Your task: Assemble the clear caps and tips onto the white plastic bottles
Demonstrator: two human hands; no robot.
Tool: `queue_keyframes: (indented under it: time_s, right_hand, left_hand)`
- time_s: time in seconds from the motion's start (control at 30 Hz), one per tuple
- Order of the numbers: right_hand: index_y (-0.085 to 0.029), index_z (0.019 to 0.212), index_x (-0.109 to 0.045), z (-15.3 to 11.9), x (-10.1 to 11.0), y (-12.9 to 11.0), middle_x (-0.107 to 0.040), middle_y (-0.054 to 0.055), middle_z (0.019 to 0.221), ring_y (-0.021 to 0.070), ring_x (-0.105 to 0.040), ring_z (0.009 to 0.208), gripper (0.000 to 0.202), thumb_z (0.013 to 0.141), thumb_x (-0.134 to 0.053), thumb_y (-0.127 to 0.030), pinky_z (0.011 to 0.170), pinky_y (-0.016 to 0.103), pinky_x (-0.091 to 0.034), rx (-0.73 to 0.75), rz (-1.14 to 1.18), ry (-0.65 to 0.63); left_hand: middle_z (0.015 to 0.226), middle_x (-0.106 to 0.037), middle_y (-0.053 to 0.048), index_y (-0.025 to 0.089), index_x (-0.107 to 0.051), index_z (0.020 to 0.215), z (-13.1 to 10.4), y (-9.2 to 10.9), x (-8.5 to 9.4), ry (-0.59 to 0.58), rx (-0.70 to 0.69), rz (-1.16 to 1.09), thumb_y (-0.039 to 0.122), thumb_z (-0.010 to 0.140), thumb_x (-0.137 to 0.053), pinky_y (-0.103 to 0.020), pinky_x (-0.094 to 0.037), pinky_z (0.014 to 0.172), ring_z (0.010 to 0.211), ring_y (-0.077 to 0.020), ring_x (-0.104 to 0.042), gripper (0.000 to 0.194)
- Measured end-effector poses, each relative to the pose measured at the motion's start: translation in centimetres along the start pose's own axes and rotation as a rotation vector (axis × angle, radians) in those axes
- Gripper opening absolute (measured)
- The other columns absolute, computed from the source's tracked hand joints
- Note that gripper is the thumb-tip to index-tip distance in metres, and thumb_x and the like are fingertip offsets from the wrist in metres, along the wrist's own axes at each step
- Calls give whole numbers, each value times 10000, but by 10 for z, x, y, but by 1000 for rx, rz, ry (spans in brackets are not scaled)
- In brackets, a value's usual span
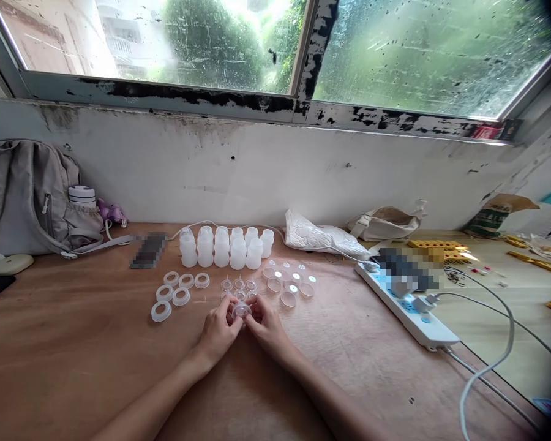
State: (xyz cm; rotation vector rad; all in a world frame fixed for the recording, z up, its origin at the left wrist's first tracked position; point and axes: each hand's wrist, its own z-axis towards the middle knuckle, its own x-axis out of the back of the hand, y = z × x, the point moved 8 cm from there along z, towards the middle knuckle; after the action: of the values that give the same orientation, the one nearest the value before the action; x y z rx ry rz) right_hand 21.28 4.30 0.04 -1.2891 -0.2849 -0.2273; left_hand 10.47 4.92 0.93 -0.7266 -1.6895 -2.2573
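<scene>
Between my hands is a small clear round piece [241, 310]. My left hand [220, 327] pinches its left side, and my right hand [265, 324] has its fingers closed on the right side. Just beyond them lie several clear nipple-shaped pieces [239, 283]. White translucent rings [161, 310] are spread to the left, flat on the brown table [96, 355]. To the right sit several clear round caps [289, 299]. Frosted small bottles [221, 248] stand grouped behind, near the wall.
A white power strip [408, 312] with plugs and looping cables lies at the right. A grey backpack [27, 196] stands at the far left, with a phone [148, 250] nearer the bottles. A white package [321, 236] and a beige bag [388, 223] rest by the wall.
</scene>
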Motion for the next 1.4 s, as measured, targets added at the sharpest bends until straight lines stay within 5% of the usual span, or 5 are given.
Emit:
queue_keyframes:
  time_s: [0.3,0.53,1.1,1.4]
  right_hand:
    - [-188,881,-514,0,2,1,-554,-17,616,97,-498,497,125,788,-476,-263,460,204,-408,-23,-5,-1]
    - [-164,767,-547,1,2,5,-562,-1,645,89,-495,469,237,802,-467,-384,402,194,-394,-78,61,-21]
    - [-149,704,-581,0,6,-8,-557,1,608,100,-487,537,227,799,-489,-334,505,205,-394,-3,-55,15]
    - [-142,770,-649,2,7,6,-566,9,579,99,-484,489,236,788,-497,-322,443,199,-385,-20,-47,19]
  left_hand:
    - [677,-592,5,185,-480,869,1,-8,-4,-11,14,-157,233,738,-493,-206,-417,534,564,-122,-559,140]
    - [566,-519,30,171,-494,821,0,-12,-10,-60,68,-284,372,817,-411,-184,-356,401,407,-87,-463,218]
    - [525,-466,57,186,-461,749,-2,-9,-9,-38,53,-278,352,814,-414,-180,-342,399,390,-82,-449,184]
    - [489,-465,62,190,-450,732,-3,-4,-4,-6,31,-182,341,813,-408,-191,-341,431,397,-92,-470,177]
